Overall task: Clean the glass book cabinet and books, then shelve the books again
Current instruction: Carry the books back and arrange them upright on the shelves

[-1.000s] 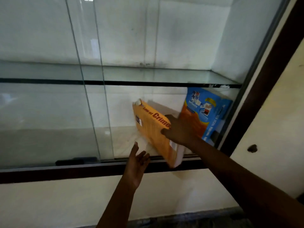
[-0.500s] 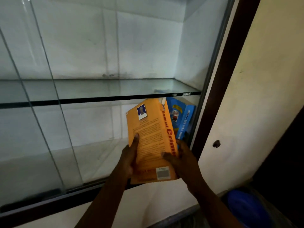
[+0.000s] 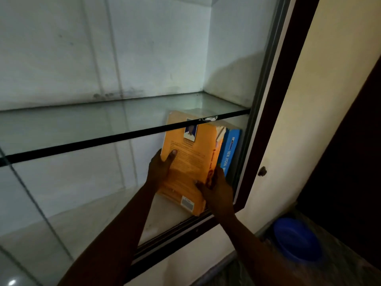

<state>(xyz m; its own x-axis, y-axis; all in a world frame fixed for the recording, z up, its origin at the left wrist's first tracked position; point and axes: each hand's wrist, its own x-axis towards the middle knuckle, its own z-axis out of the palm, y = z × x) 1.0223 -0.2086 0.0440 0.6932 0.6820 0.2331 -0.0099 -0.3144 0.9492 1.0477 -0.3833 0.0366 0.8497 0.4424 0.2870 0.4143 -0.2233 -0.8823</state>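
Two hands grip the orange book (image 3: 191, 159), upright on the lower shelf (image 3: 165, 215) beside the blue book (image 3: 229, 149); left hand (image 3: 159, 170) clasps the cover edge, right hand (image 3: 216, 188) the spine; step in hand, by appearance: reshelving; next move calls for sliding it flush against its neighbour beneath the glass shelf (image 3: 103, 122).

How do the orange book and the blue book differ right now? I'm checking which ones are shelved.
The orange paperback book is tilted and held by the left hand and the right hand; the blue book stands untouched at the cabinet's right end. The orange book shows its back cover, the blue book its spine. Both are under the glass shelf.
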